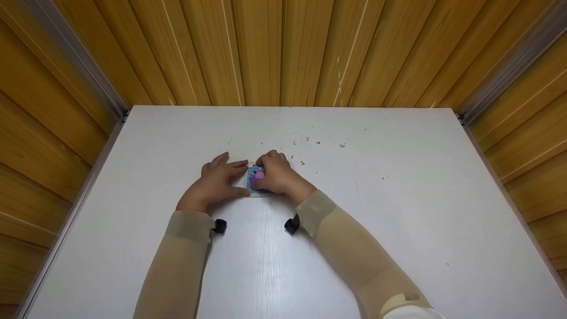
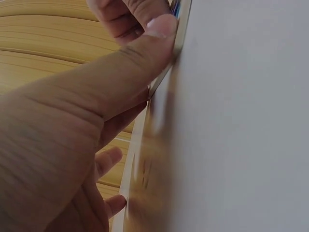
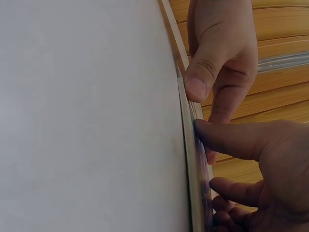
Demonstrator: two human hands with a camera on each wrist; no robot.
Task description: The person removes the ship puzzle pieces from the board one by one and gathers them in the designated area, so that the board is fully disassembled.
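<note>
A small flat picture board [image 1: 255,172] with a pale edge and a blue, pink and purple picture lies on the white table. My left hand [image 1: 215,183] is at its left side, forefinger near the far corner and thumb at the near one, the other fingers spread. In the left wrist view the left thumb [image 2: 140,53] presses the board's edge. My right hand [image 1: 275,172] covers the board's right part, with thumb and fingertips on the picture. The right thumb [image 3: 231,137] touches the surface in the right wrist view. Whether a loose piece is under these fingers is hidden.
Dark specks [image 1: 307,140] and worn marks dot the white tabletop [image 1: 398,212] beyond and right of the hands. Yellow wood-panelled walls [image 1: 261,53] stand along the back and both sides. A small black device [image 1: 220,226] sits at the left wrist, another [image 1: 292,225] at the right.
</note>
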